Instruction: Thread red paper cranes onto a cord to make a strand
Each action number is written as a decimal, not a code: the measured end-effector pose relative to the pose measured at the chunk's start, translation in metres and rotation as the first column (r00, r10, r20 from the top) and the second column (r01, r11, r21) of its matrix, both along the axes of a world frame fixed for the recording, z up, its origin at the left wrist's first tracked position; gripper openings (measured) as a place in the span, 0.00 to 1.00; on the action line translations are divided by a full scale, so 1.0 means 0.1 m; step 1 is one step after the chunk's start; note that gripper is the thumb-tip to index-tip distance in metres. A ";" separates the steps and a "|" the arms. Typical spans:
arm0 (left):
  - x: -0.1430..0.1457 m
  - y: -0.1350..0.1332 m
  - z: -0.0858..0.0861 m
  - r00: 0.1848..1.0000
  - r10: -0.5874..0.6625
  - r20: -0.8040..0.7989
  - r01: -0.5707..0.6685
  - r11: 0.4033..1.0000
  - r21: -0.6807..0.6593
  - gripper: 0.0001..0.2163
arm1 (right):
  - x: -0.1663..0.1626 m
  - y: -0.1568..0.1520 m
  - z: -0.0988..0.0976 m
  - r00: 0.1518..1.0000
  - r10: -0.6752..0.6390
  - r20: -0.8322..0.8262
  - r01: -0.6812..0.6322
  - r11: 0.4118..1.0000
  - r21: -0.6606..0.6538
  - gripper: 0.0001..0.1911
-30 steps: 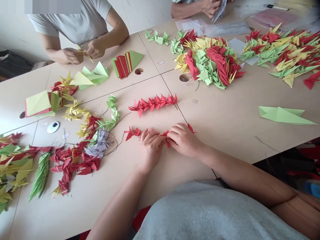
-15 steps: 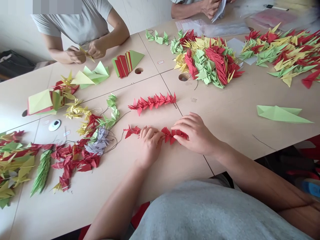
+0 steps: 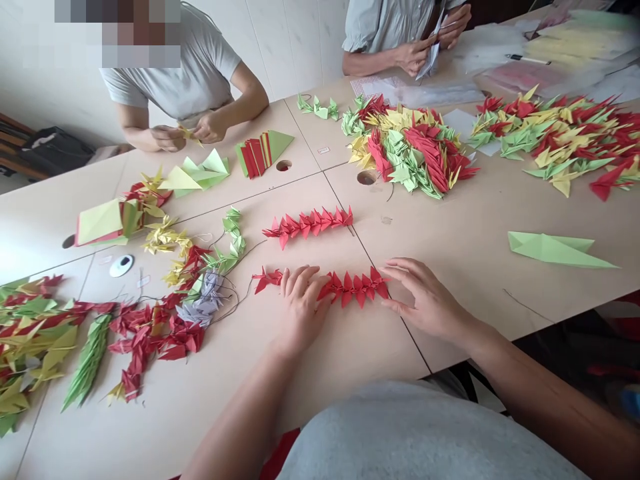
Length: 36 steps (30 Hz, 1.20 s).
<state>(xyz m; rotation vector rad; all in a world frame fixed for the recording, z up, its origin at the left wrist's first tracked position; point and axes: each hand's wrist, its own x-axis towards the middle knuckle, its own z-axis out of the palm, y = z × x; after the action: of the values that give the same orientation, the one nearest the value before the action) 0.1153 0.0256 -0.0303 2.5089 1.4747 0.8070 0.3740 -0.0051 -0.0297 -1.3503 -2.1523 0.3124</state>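
Observation:
A string of red paper cranes (image 3: 350,287) lies stretched out on the tan table (image 3: 465,260) in front of me. My left hand (image 3: 300,303) rests flat on its middle, fingers pressing the cranes down. Just past the string's right end is my right hand (image 3: 425,300), open with fingers spread, its fingertips at the last crane. A second red crane string (image 3: 310,223) lies parallel, a little farther from me.
Tangled strings of red, yellow, green and grey cranes (image 3: 165,307) lie to the left. Heaps of loose cranes (image 3: 410,147) sit at the far right. A folded green sheet (image 3: 555,248) lies to the right. Across the table, a person folds paper (image 3: 193,133); another person's hands (image 3: 425,47) hold paper.
My right hand slid to the right along the near string, spreading the bunched red cranes into a longer row, then opened. My left hand stayed on the string. The view tilted up slightly.

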 end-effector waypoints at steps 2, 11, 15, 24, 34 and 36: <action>0.00 -0.01 0.02 1.000 0.002 -0.003 -0.002 1.000 0.003 0.07 | 0.04 -0.03 -0.08 1.000 -0.003 -0.014 0.002 1.000 -0.027 0.26; -0.07 -0.05 0.05 0.996 0.026 -0.081 -0.028 0.999 -0.025 0.17 | 0.02 -0.01 -0.17 1.000 -0.016 -0.007 0.016 0.999 0.042 0.25; -0.08 -0.04 0.02 0.993 0.008 -0.120 -0.011 1.000 -0.018 0.15 | 0.01 0.00 -0.17 1.000 -0.011 0.019 0.010 0.999 0.040 0.24; -0.05 -0.02 -0.06 0.993 0.001 -0.120 -0.003 1.000 -0.021 0.11 | -0.04 0.01 -0.14 0.999 0.010 0.054 -0.011 1.000 0.012 0.25; -0.03 -0.02 0.07 0.984 -0.036 -0.174 0.020 0.996 -0.092 0.09 | -0.11 0.03 -0.09 0.999 -0.017 0.047 0.019 0.999 -0.033 0.21; -0.03 -0.03 0.08 0.981 -0.039 -0.190 0.022 0.995 -0.093 0.08 | -0.11 0.03 -0.10 0.999 -0.022 0.044 0.023 0.999 -0.033 0.19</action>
<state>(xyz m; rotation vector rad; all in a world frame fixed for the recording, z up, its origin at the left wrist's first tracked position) 0.1119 0.0225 -0.0227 2.5951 1.4873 0.4922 0.3627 -0.0020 -0.0395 -1.4109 -2.1752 0.3137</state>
